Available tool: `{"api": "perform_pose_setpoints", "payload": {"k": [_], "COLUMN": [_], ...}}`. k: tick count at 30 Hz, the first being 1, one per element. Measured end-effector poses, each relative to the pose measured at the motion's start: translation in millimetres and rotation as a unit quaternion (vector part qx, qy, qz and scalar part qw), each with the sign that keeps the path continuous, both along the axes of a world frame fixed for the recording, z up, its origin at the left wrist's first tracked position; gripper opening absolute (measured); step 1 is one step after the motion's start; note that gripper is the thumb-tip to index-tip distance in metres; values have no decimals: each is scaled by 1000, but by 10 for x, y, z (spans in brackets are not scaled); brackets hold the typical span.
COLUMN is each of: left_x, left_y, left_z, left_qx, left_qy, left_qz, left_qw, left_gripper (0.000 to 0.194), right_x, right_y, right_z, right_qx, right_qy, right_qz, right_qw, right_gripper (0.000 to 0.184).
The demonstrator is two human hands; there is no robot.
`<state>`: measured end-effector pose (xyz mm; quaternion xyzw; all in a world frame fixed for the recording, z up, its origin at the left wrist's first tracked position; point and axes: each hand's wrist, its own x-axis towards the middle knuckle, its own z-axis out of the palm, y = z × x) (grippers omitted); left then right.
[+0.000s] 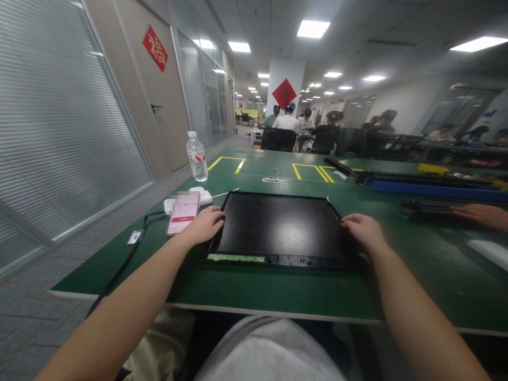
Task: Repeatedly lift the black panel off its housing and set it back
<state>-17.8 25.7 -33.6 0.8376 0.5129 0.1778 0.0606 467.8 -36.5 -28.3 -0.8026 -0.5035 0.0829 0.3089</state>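
A black display panel (281,222) lies flat on the green table in front of me, with a thin dark frame round it and a light green strip (236,258) along the left part of its near edge. On its left edge rests my left hand (207,225), the fingers bent over the frame and closed on it. My right hand (364,230) pinches the right edge near its middle, thumb and fingers together. The undersides of both hands are hidden.
Left of the panel are a phone (183,212), a white device (202,196) and a black cable (130,254). A water bottle (197,157) stands farther back. To the right, another person's hand (482,214) is near dark strips (432,206) and a blue strip (428,187).
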Motion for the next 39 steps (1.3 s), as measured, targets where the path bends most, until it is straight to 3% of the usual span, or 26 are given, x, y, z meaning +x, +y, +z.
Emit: {"api": "perform_pose_setpoints", "payload": {"k": [11,20,32,39], "left_x": [92,83,25,11], "left_y": [-34,-8,75,87], "left_z": [37,29,-9,-51], "left_qx": [22,1,-10,-10], "left_qy": [63,56,56,29], "left_qz": [22,12,13,14], "left_qw": [998,998,998,999], "left_gripper": [46,50,53,55], "right_x": [62,164,168,180], "right_y": [40,69,82,106], "right_z": [-46,-262,-265,-281], "right_qx": [-97,-41,-61,-83], "right_qy": [-39,59,136,146], "right_qz": [19,55,38,23], "right_qw": [994,996,988,986], "right_gripper": [37,32,30,43]}}
